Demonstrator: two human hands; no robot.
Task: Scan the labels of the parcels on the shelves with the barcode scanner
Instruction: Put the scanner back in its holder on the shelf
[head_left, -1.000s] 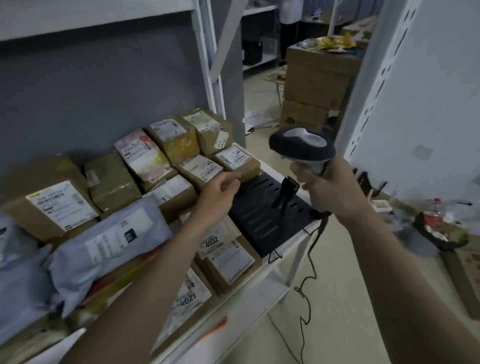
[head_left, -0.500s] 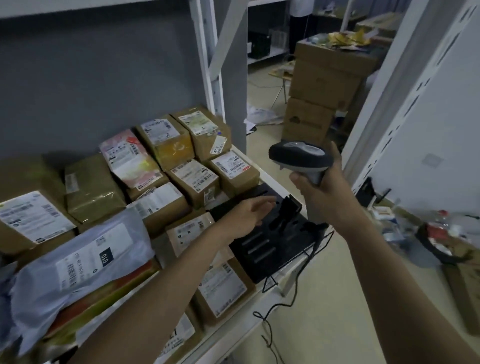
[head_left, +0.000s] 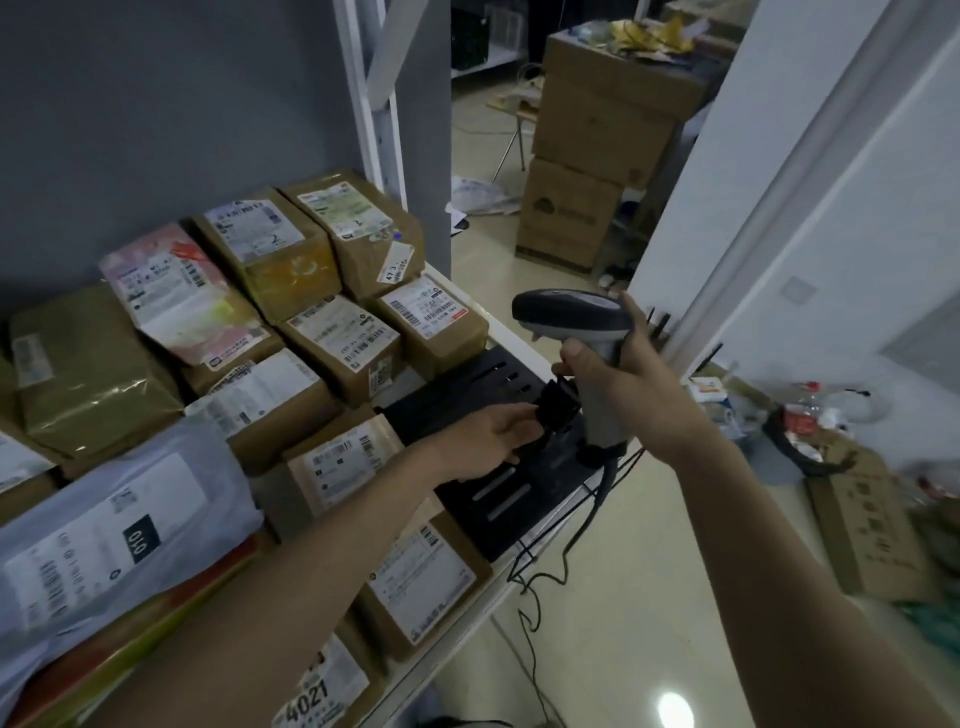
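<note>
Two hands work at the shelf's (head_left: 470, 592) right end: the right hand (head_left: 631, 384) wraps the scanner (head_left: 571, 317) handle, its head pointing left over the parcels (head_left: 343, 332). The left hand (head_left: 488, 441), nearer the parcels, pinches the small black holder (head_left: 558, 410) just beside the handle.

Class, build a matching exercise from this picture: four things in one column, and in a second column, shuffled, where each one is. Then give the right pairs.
Things:
1. barcode scanner
2. black stand
3. grey mailer bag
4. stacked cardboard boxes

Places:
A. on the floor, behind the shelf unit
B. gripped in the right hand
C. at the shelf's right end, under the left hand
D. lying over parcels on the left of the shelf

Pairs: 1-B, 2-C, 3-D, 4-A
</note>
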